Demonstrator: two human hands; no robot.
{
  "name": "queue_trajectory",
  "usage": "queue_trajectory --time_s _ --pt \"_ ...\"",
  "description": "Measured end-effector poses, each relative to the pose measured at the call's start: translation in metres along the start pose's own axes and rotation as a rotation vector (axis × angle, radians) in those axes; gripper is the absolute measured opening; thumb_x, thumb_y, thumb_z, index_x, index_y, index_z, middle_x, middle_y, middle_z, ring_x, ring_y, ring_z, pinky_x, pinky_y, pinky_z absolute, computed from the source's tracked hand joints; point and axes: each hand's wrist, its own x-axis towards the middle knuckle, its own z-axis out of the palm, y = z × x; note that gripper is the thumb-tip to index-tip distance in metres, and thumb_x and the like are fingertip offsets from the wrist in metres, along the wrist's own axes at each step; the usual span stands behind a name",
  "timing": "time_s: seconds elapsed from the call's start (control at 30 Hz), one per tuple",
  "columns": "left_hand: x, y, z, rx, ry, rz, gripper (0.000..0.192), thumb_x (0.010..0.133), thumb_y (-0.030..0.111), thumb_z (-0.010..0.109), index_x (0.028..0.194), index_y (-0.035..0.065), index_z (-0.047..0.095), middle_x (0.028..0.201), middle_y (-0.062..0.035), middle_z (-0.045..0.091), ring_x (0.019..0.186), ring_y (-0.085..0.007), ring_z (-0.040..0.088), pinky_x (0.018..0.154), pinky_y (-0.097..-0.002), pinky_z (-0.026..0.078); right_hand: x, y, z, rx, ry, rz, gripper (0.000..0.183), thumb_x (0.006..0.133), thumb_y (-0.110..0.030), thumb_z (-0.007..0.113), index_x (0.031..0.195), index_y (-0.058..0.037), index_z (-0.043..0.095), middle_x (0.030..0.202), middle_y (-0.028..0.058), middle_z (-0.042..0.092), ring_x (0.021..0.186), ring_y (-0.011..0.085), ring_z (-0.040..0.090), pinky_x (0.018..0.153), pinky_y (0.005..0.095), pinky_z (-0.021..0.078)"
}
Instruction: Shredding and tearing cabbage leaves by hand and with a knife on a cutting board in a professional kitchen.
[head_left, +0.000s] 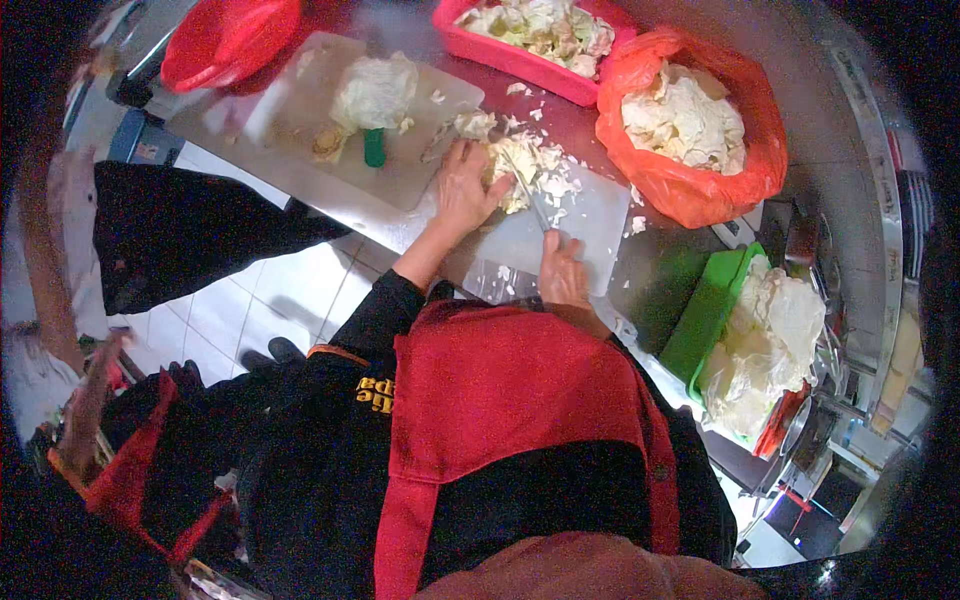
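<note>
My right hand (564, 274) is closed round the handle of a knife (534, 196), whose blade lies across a pile of chopped cabbage (517, 161). My left hand (466, 187) rests against the pile's left side, its fingers on the cabbage. Both hands are over a white cutting board (592, 232) strewn with small pieces. To the left, a second cutting board (289, 139) bears a pale cabbage head (377, 91) and a green-handled tool (374, 148), partly hidden by the cabbage.
A red plastic bag of cabbage (686, 202) and a pink tub of cut leaves (510, 64) stand beyond the boards. At the right is a green container (716, 315) with pale leaves. A red basin (229, 45) sits at the back left. Other people are at the left.
</note>
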Motion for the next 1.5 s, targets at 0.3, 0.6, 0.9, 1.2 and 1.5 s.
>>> queue_trajectory --time_s 0.3,0.6,0.9,1.2,1.5 --pt "-0.004 0.015 0.007 0.044 0.085 -0.127 0.041 0.066 0.033 0.067 0.084 0.0005 0.049 0.091 -0.0195 0.045 0.083 -0.0351 0.045 0.075 -0.0448 0.037 0.016 -0.003 -0.014 0.242 -0.080 -0.022 0.023 0.079 -0.001 0.041 0.102 -0.0038 0.036 0.095 0.0314 0.046 0.085 0.0454 0.053 0.069 0.0524 0.0430" --pt "0.007 0.007 -0.004 -0.087 -0.021 -0.101 0.077 0.054 0.023 0.078 0.119 0.0071 0.041 0.108 -0.0170 0.049 0.098 -0.0349 0.045 0.085 -0.0432 0.036 0.027 0.068 -0.014 0.160 0.199 0.061 0.042 0.075 -0.004 0.051 0.115 -0.0062 0.039 0.091 0.0246 0.049 0.085 0.0426 0.047 0.070 0.0468 0.0435" --pt "0.010 0.032 -0.015 -0.470 -0.099 -0.113 0.065 0.051 0.008 0.079 0.109 0.0056 0.049 0.095 -0.0082 0.052 0.088 -0.0190 0.052 0.076 -0.0300 0.043 0.075 0.021 -0.038 0.520 0.457 -0.427 0.045 0.073 -0.019 0.067 0.113 -0.0078 0.050 0.093 0.0159 0.057 0.077 0.0249 0.059 0.061 0.0317 0.0473" --pt "0.012 0.051 -0.034 -0.867 -0.145 -0.382 0.030 0.075 0.013 0.063 0.102 0.0033 0.055 0.095 -0.0061 0.056 0.085 -0.0111 0.052 0.076 -0.0265 0.042 0.076 0.005 -0.052 0.719 0.219 -0.439 0.033 0.076 -0.015 0.063 0.104 -0.0033 0.050 0.082 0.0127 0.058 0.069 0.0192 0.058 0.063 0.0309 0.0471" --pt "-0.005 0.020 0.008 0.194 0.223 0.191 0.029 0.083 0.024 0.057 0.101 0.0013 0.055 0.085 -0.0050 0.058 0.078 -0.0151 0.054 0.073 -0.0295 0.044 0.073 -0.014 -0.044 0.704 0.432 -0.509 0.041 0.077 -0.001 0.050 0.116 -0.0021 0.039 0.092 0.0224 0.052 0.080 0.0371 0.054 0.068 0.0405 0.0453"
